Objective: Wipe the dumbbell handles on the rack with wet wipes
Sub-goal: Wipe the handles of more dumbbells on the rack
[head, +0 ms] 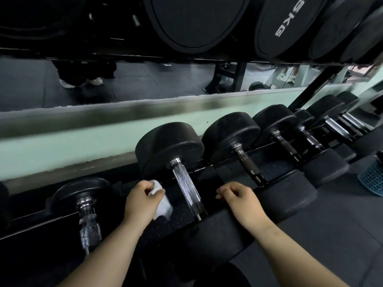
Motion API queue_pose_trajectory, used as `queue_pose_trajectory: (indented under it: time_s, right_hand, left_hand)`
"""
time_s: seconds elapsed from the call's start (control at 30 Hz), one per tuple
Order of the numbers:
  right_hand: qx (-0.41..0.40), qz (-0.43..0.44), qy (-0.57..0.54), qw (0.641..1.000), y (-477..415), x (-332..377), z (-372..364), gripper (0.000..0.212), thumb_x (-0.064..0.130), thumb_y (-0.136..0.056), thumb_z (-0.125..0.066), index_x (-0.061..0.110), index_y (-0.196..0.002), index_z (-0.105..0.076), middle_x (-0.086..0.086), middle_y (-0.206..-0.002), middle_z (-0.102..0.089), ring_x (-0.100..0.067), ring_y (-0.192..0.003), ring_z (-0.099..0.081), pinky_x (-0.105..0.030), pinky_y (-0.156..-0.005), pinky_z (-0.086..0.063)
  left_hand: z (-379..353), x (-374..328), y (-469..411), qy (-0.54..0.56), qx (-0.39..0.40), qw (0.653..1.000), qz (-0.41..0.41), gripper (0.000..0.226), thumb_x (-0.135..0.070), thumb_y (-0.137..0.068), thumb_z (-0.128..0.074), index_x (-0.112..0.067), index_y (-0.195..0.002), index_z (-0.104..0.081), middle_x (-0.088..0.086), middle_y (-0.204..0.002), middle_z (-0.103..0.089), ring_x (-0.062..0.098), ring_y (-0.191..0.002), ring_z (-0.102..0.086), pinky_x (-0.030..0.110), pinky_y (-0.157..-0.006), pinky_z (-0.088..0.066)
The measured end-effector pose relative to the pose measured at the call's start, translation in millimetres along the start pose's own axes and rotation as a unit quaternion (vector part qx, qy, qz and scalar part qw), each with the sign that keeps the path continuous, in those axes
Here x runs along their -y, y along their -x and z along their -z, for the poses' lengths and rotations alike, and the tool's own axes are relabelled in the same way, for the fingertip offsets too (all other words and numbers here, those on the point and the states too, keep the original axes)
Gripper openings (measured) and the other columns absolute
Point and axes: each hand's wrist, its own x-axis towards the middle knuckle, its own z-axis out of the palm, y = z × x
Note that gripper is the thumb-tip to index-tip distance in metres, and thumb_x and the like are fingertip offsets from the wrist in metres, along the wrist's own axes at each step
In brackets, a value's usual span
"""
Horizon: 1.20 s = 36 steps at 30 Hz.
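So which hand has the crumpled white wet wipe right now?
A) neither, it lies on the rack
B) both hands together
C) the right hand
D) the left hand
D: the left hand grips the crumpled white wet wipe just left of the knurled silver dumbbell handle, while the right hand holds nothing.

The black rack (205,169) held a row of dumbbells lying across its rails. Left of the large middle dumbbell (187,188) lay a smaller dumbbell (83,193); right of it, several dark-handled dumbbells (230,135).
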Motion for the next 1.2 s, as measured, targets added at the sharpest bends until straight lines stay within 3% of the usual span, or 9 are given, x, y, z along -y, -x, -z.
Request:
queue_pose_trajectory:
  time_s: [0.1,0.3,0.4,0.47,0.57,0.73,0.9,1.03,1.2]
  right_hand:
    - [-0.008,-0.028,0.002,1.0,-0.3,1.0,-1.0,0.028,0.013,-0.088,-0.05,0.024,-0.062,-0.055,0.004,-0.067,-0.06,-0.014,-0.072,-0.055,-0.025,-0.069,-0.041]
    - [-0.005,-0.021,0.009,1.0,2.1,5.2,0.3,0.036,0.004,-0.083,-0.049,0.024,-0.055,-0.058,0.008,-0.062,-0.06,-0.009,-0.068,-0.056,-0.023,-0.072,-0.042]
    - [-0.008,-0.025,0.008,1.0,3.2,5.7,0.0,0.036,0.004,-0.083,-0.049,0.024,-0.054,-0.058,0.008,-0.062,-0.06,-0.006,-0.067,-0.055,-0.02,-0.069,-0.042]
    - [-0.011,-0.026,0.003,1.0,3.9,6.2,0.3,0.036,0.005,-0.083,-0.049,0.024,-0.054,-0.058,0.008,-0.061,-0.06,-0.007,-0.067,-0.056,-0.02,-0.069,-0.042]
    - [-0.004,-0.027,0.001,1.0,5.4,7.2,0.8,0.036,0.006,-0.082,-0.05,0.025,-0.053,-0.058,0.007,-0.061,-0.061,-0.008,-0.067,-0.056,-0.019,-0.067,-0.042]
    - [0.006,-0.032,0.007,0.999,6.8,8.1,1.5,0.036,0.009,-0.081,-0.052,0.028,-0.051,-0.06,0.009,-0.06,-0.061,-0.006,-0.064,-0.055,-0.009,-0.057,-0.038]
    - [0.002,-0.035,0.012,0.999,6.6,8.1,2.7,0.036,0.009,-0.081,-0.053,0.027,-0.051,-0.06,0.009,-0.061,-0.062,-0.003,-0.062,-0.054,-0.006,-0.055,-0.037]
    - [0.006,-0.044,0.024,0.999,5.1,8.2,3.4,0.034,0.012,-0.081,-0.055,0.023,-0.048,-0.059,0.001,-0.059,-0.059,-0.011,-0.06,-0.051,-0.013,-0.051,-0.035]
    - [0.005,-0.056,0.028,0.998,3.7,8.4,2.8,0.032,0.013,-0.081,-0.055,0.021,-0.051,-0.06,-0.002,-0.057,-0.056,-0.013,-0.059,-0.048,-0.013,-0.046,-0.033]
  left_hand:
    - [-21.9,-6.1,-3.9,0.086,0.035,0.996,-0.008,0.006,-0.008,-0.082,-0.063,-0.007,-0.086,-0.058,0.0,-0.073,-0.055,0.016,-0.078,-0.05,0.008,-0.054,-0.034]
    - [-43.8,-13.1,-10.4,0.205,0.026,0.977,0.049,0.023,-0.025,-0.091,-0.051,-0.008,-0.084,-0.066,-0.001,-0.068,-0.058,0.011,-0.067,-0.053,0.014,-0.06,-0.04]
    - [-49.4,-13.6,-11.1,0.203,0.017,0.978,0.047,0.009,-0.01,-0.085,-0.06,-0.01,-0.076,-0.059,-0.002,-0.074,-0.057,0.005,-0.068,-0.052,0.001,-0.056,-0.039]
    - [-52.2,-11.5,-11.8,0.208,0.011,0.977,0.048,0.018,-0.004,-0.083,-0.061,-0.015,-0.071,-0.053,-0.006,-0.073,-0.054,0.005,-0.07,-0.05,-0.003,-0.056,-0.037]
    - [-51.9,-5.7,-3.7,0.138,0.008,0.99,0.009,0.006,0.0,-0.081,-0.062,-0.005,-0.083,-0.062,-0.006,-0.074,-0.055,0.007,-0.069,-0.051,-0.003,-0.058,-0.036]
    - [-49.2,-4.0,5.1,0.017,0.023,0.989,-0.148,0.008,0.002,-0.079,-0.063,0.003,-0.083,-0.07,-0.004,-0.079,-0.056,0.013,-0.077,-0.054,0.0,-0.064,-0.036]
    - [-42.9,-15.8,-15.9,-0.009,-0.025,0.985,-0.171,0.016,0.007,-0.079,-0.059,0.004,-0.088,-0.071,0.011,-0.101,-0.064,0.02,-0.093,-0.057,0.01,-0.072,-0.034]
    - [-46.6,-1.8,5.6,-0.028,0.046,0.973,-0.223,0.011,0.001,-0.078,-0.065,-0.002,-0.085,-0.074,0.005,-0.091,-0.065,0.008,-0.082,-0.057,0.001,-0.068,-0.034]
    - [-46.0,-11.8,-11.8,0.04,-0.041,0.995,-0.087,0.011,-0.001,-0.082,-0.059,-0.006,-0.09,-0.064,0.003,-0.088,-0.057,0.017,-0.083,-0.053,0.012,-0.065,-0.031]
